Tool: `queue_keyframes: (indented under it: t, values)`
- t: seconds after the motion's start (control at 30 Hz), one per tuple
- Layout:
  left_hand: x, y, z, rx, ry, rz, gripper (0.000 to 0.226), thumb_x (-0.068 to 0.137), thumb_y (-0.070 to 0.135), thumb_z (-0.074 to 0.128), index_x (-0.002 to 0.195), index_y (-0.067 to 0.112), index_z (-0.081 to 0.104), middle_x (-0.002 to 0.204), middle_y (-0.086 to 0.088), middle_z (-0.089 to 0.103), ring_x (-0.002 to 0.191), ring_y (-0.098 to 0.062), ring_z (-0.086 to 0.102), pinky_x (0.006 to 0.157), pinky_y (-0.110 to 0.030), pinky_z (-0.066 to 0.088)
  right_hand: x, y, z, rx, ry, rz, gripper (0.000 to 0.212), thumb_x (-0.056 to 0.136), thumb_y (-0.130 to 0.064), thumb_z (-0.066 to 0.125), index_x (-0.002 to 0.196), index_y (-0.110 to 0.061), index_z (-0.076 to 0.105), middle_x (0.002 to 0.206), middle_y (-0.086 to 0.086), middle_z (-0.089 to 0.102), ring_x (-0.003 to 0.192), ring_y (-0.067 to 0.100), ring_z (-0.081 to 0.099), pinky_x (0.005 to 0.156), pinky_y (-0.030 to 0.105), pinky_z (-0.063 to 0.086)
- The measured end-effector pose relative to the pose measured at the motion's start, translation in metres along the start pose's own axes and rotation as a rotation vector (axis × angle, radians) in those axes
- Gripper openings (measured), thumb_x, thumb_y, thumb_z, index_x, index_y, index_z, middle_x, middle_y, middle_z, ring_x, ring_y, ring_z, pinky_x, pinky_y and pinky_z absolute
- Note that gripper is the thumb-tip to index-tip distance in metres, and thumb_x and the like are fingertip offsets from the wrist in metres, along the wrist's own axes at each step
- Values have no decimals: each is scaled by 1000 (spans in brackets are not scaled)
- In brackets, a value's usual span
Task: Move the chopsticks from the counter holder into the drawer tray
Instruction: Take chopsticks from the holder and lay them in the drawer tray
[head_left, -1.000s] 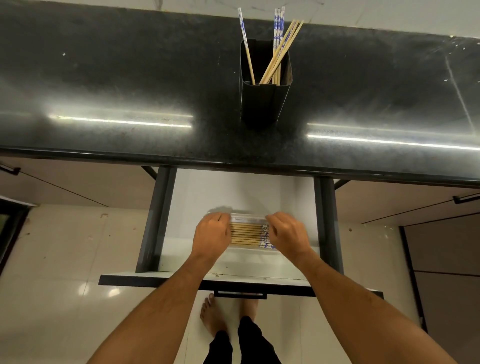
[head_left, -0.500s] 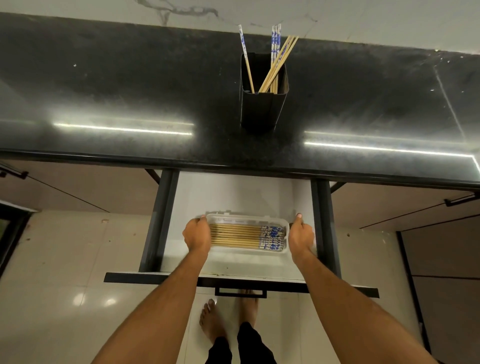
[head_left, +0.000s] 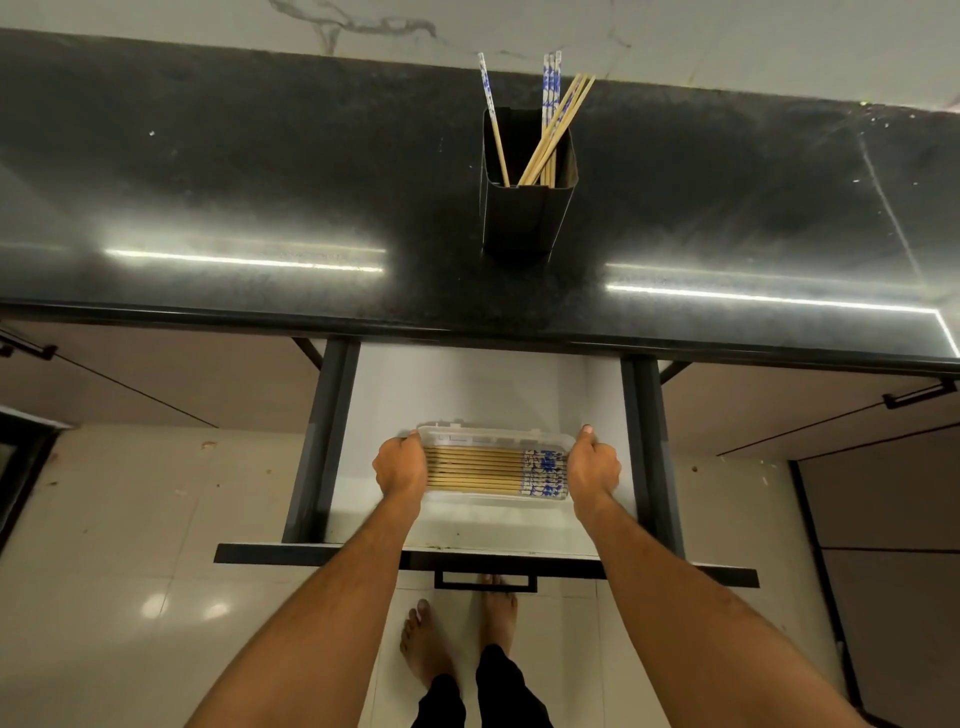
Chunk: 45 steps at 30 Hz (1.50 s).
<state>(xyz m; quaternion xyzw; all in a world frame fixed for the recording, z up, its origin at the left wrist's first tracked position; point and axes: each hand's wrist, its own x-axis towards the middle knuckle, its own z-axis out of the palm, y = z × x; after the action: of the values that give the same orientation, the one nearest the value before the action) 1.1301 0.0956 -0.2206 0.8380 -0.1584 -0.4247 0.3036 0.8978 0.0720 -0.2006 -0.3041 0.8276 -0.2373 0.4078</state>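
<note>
In the lower middle of the frame, inside the open drawer (head_left: 395, 395), both hands are gripping the short ends of the clear tray (head_left: 496, 496): the left hand (head_left: 401, 466) is wrapping its fingers over the left end, the right hand (head_left: 592, 467) is clamping the right end. Most chopsticks (head_left: 478, 470) are lying flat in the tray, blue ends right. Several more (head_left: 553, 130) are standing in the black holder (head_left: 524, 208) at upper middle, on the counter (head_left: 208, 182). Squaring the tray level and steadying it seems wise, so the row is not rolling before the next batch.
</note>
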Motion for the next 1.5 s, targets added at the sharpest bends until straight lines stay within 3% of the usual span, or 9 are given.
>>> queue_keyframes:
  t: [0.13,0.3,0.37,0.47,0.7,0.9,1.1,1.4,1.5]
  values:
    - [-1,3,-3,71,-13,41,31,105,30,46,96,10,67,97,-12,69,78,-20,61,70,-35,53,2,-2,-2,-62,-32,-45,51,109,-43,34,103,-2,64,95,18,70,88,31,71,82,50,62]
    - [-15,14,-11,247,-43,280,33,106,36,45,114,10,65,107,-9,70,84,-16,65,61,-24,49,-2,-10,-8,-241,-45,-243,45,108,-42,38,90,-10,64,87,10,69,76,18,68,55,23,48]
    - [-22,24,-16,363,-24,412,35,105,34,48,125,8,62,117,-10,67,100,-22,65,76,-31,55,-7,-16,-12,-340,-35,-368,41,107,-42,40,90,-13,64,85,5,66,82,19,68,60,22,48]
    - [-33,41,-23,489,12,626,38,104,32,50,133,9,57,126,-9,64,114,-23,60,94,-37,53,-16,-26,-21,-511,-9,-583,36,106,-42,43,105,-13,63,98,2,61,94,17,59,85,32,54]
    - [-56,93,-41,504,126,1040,38,102,28,54,134,7,57,126,-10,66,116,-24,63,100,-30,49,-42,-70,-49,-719,256,-992,33,105,-36,46,110,-8,62,100,9,64,88,20,60,82,33,55]
    - [-76,166,-56,528,243,1261,40,101,28,54,132,3,60,124,-13,68,117,-27,64,106,-37,51,-56,-142,-75,-725,390,-1155,39,103,-33,52,123,-1,62,115,15,67,108,29,64,96,40,55]
    - [-89,237,-54,551,301,1353,38,100,34,50,128,10,60,121,-7,68,114,-21,64,104,-35,52,-60,-213,-90,-691,454,-1216,42,104,-38,48,129,-7,59,125,11,65,117,25,61,101,38,53]
    - [-74,328,-26,534,310,1393,25,99,31,47,115,17,60,110,2,65,102,-12,60,99,-30,51,-25,-309,-86,-646,470,-1321,33,102,-31,54,123,-7,60,116,8,66,106,21,62,93,36,56]
    - [-58,354,-13,546,323,1387,28,100,32,44,116,15,60,109,1,65,100,-13,60,96,-31,52,0,-339,-80,-649,433,-1324,34,104,-34,47,125,-10,58,120,6,64,106,18,60,93,34,54]
